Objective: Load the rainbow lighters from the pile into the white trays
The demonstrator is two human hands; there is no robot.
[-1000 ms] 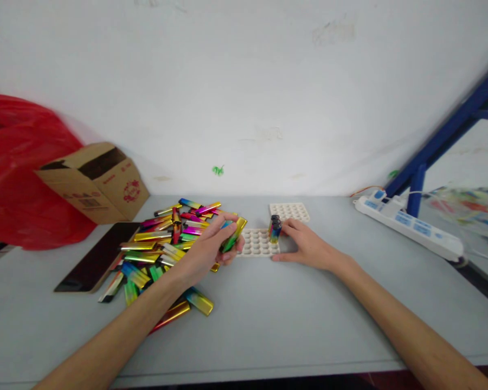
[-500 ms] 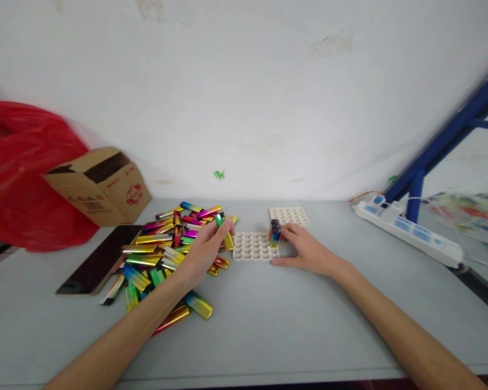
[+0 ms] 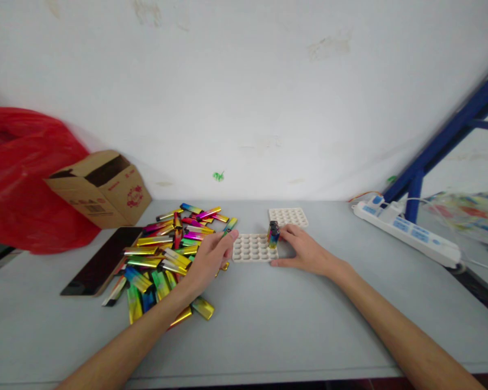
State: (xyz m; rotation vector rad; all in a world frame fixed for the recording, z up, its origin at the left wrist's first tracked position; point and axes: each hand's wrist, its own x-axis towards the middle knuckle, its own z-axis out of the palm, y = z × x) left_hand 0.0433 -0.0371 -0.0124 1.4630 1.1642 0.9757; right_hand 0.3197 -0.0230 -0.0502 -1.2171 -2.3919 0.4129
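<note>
White gridded plastic tray (image 3: 252, 251) holds upright, black-topped, shiny blue-gold lighters (image 3: 274, 237) at its right end; right hand (image 3: 303, 250) spread beside them, a nudge could topple them. Left hand (image 3: 213, 255) curled, contents unclear.

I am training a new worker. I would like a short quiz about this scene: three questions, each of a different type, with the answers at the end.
1. Which of the person's hands is nearer to the upright lighters? A) left B) right
2. True or false: behind the near white tray, toward the wall, lies a second white tray.
3. Fill in: the pile of loose lighters lies mostly to the ____ of the near white tray.

Key:
1. B, the right hand
2. True
3. left
</note>
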